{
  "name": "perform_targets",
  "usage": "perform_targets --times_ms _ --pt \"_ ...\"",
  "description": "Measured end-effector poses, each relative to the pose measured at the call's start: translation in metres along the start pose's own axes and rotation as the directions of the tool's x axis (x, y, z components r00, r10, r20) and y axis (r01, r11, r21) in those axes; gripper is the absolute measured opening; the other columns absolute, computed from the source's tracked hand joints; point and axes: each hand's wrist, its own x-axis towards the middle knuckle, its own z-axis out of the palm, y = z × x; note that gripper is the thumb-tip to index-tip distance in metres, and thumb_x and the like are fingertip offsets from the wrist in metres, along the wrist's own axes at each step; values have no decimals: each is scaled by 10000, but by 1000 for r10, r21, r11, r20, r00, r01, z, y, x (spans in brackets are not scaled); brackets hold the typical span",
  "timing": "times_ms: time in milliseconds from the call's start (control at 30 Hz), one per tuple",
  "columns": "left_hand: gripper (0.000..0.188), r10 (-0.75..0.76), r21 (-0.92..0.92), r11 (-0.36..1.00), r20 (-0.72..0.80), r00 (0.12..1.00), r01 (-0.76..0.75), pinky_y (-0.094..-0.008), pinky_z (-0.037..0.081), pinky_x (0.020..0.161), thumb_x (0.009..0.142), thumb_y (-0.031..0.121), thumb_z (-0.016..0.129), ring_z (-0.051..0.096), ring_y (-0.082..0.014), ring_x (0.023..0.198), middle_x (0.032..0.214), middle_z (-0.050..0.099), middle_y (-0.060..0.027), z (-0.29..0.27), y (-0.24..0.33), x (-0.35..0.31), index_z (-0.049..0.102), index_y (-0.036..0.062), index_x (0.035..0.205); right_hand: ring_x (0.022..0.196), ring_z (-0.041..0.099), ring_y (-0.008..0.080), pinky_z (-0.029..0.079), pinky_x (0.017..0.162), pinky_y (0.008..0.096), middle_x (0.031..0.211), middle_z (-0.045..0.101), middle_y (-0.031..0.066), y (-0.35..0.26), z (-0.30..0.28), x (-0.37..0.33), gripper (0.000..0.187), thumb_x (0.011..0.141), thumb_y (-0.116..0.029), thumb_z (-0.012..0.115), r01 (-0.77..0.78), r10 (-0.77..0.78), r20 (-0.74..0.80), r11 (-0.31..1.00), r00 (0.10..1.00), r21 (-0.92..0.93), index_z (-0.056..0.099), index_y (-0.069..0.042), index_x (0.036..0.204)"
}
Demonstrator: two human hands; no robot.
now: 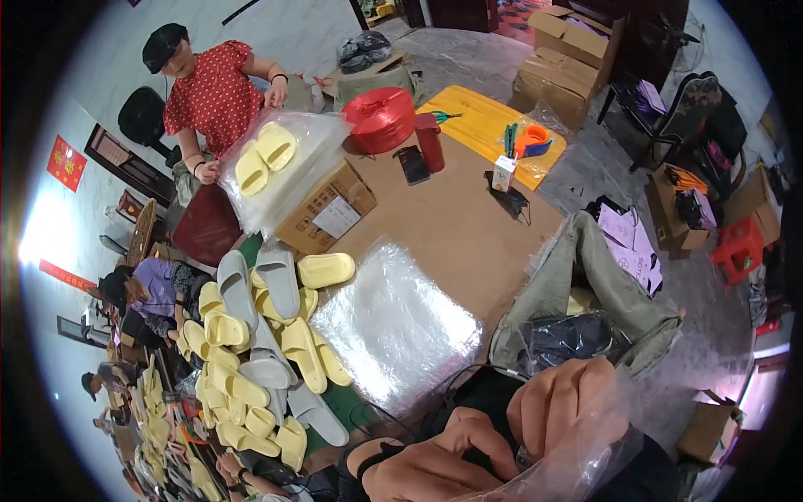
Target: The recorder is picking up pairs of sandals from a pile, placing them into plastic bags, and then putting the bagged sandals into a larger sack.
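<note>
At the lower edge my left hand (443,464) has its fingers curled against a transparent plastic bag (577,473). My right hand (565,406), also closed, grips the same bag from the right. What the bag contains is mostly hidden by my hands. Just beyond them, a shiny stack of flat transparent bags (401,322) lies on the table. A heap of yellow slippers (303,353) and grey slippers (278,284) is to the left of that stack. Right of the stack, a grey-green sack (535,301) gapes, with a dark plastic-wrapped item (573,341) in it.
Across the brown table (443,251) are a carton (326,209), a phone (411,165), a red tumbler (429,142) and red twine (379,119). A co-worker (213,100) holds bagged yellow slippers (266,157). More people sit along the left. Cartons (556,79) and a red stool (738,249) stand right.
</note>
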Motion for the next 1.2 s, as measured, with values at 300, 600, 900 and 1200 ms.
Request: perform_targets --times_ms 300,600,900,1200 --pt "334 -325 -129 944 -194 926 305 -380 323 975 743 -45 656 452 -265 1120 1119 550 -124 -9 -23 18 597 -14 1070 602 576 287 440 495 378 715 591 166 -21 -11 3 113 799 -102 552 6 3 -297 1000 955 31 478 -25 763" --pt "750 -232 19 965 -389 891 260 -316 311 985 710 -117 628 378 -172 1203 1294 422 -84 -39 -64 82 290 44 1359 663 526 169 453 600 297 753 545 56 -87 -125 -40 133 871 -171 446 -446 -184 -897 817 401 -367 508 -55 894" --pt "415 -390 -30 892 -553 736 451 -295 362 955 813 -17 586 477 -158 1078 1217 470 -95 -57 -83 87 443 -5 1203 747 503 77 382 653 236 842 561 -41 -176 -395 -30 109 899 -235 529 -422 -257 -896 812 362 -403 542 -137 946" --pt "253 -333 -7 869 -749 573 495 -271 362 905 856 -14 496 496 -179 1058 1112 560 -90 -78 -104 58 524 -11 1107 686 524 103 422 605 251 814 567 9 -106 -571 -50 174 884 -189 507 -822 -301 -881 342 364 -456 564 -59 985"
